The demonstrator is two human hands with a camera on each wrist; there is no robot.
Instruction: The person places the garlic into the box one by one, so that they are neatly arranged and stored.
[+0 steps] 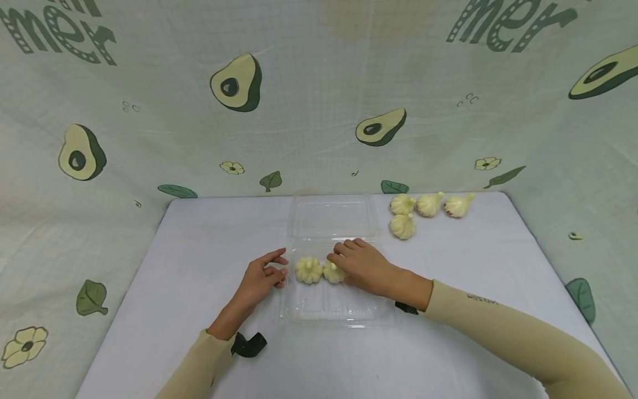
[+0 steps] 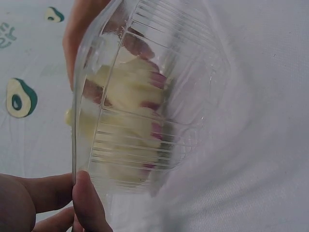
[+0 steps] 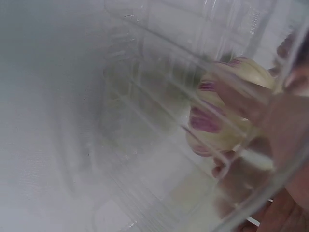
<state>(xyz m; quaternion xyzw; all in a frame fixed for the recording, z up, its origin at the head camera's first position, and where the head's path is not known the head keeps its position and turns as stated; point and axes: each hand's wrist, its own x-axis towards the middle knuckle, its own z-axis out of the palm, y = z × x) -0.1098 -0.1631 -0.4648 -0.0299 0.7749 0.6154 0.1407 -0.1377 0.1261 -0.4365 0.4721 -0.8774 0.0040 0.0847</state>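
Note:
A clear plastic clamshell box (image 1: 329, 307) lies with its lid laid back on the white table. Inside it, toward the left, sits one garlic bulb (image 1: 308, 270). My right hand (image 1: 366, 269) reaches over the box's right wall and grips a second garlic bulb (image 1: 333, 272), which is right beside the first. Through the clear wall, the right wrist view shows purple streaks on this held bulb (image 3: 212, 118), with fingers around it. My left hand (image 1: 263, 277) is at the box's left edge; in the left wrist view its thumb (image 2: 89, 203) and fingers pinch the rim.
Several more garlic bulbs (image 1: 428, 205) stand in a group at the back right of the table, right of the lid (image 1: 333, 217). Behind the table hangs a cloth (image 1: 309, 111) printed with avocados and leaves.

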